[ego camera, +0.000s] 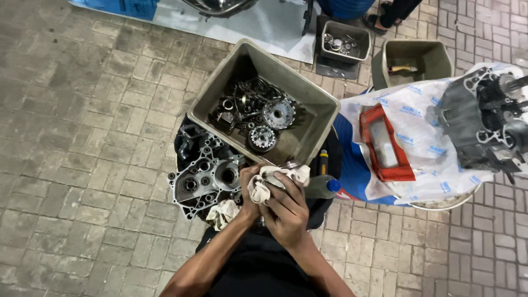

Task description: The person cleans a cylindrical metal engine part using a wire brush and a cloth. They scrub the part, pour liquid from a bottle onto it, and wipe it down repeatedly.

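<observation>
Both my hands meet at the bottom centre over a dirty white rag (263, 182). My left hand (248, 193) grips the rag from the left side. My right hand (286, 212) closes over it from the right, fingers wrapped around something inside the cloth that I cannot see. Just beyond them stands a large grey plastic tub (316, 99) holding several gears and clutch parts (258, 115). An engine case half (201, 181) lies to the left of my hands, with another rag (223, 212) below it.
A bottle with a blue cap (324, 186) lies right of my hands. A red-framed part (385, 144) rests on white plastic sheeting, beside an engine block (484, 121). Two smaller grey tubs (345, 41) (412, 60) stand behind. A person's feet (385, 16) are at the top.
</observation>
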